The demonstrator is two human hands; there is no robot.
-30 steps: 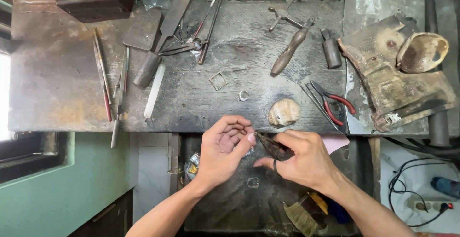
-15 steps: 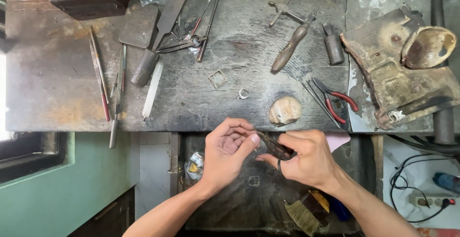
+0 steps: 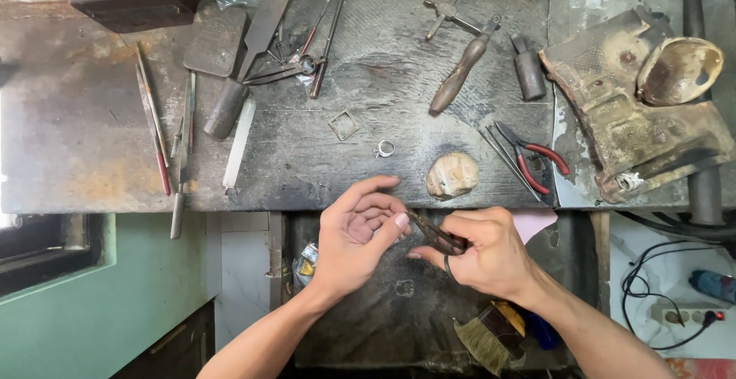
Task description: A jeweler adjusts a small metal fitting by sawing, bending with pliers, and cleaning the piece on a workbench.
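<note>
My right hand (image 3: 481,252) grips dark pliers (image 3: 434,233), jaws pointing up-left toward my left thumb. My left hand (image 3: 357,233) is cupped palm up, thumb tip touching the jaw tip; whatever it pinches is too small to see. Both hands hover over an open drawer (image 3: 399,310) below the bench's front edge. A small silver ring (image 3: 385,148) and a square metal frame (image 3: 343,125) lie on the dark workbench (image 3: 383,80) just beyond my left hand. A tan lump (image 3: 452,175) sits near the bench edge.
Files and gravers (image 3: 157,130) lie at left, a wooden-handled tool (image 3: 460,76) and red-handled pliers (image 3: 537,160) at right. A rusty metal block with a shell-like bowl (image 3: 678,68) stands far right. A brush (image 3: 487,337) lies in the drawer. Cables (image 3: 659,287) hang lower right.
My hands have stayed nearly in place over the drawer. The left fingers have opened out slightly while the thumb stays at the pliers' tip.
</note>
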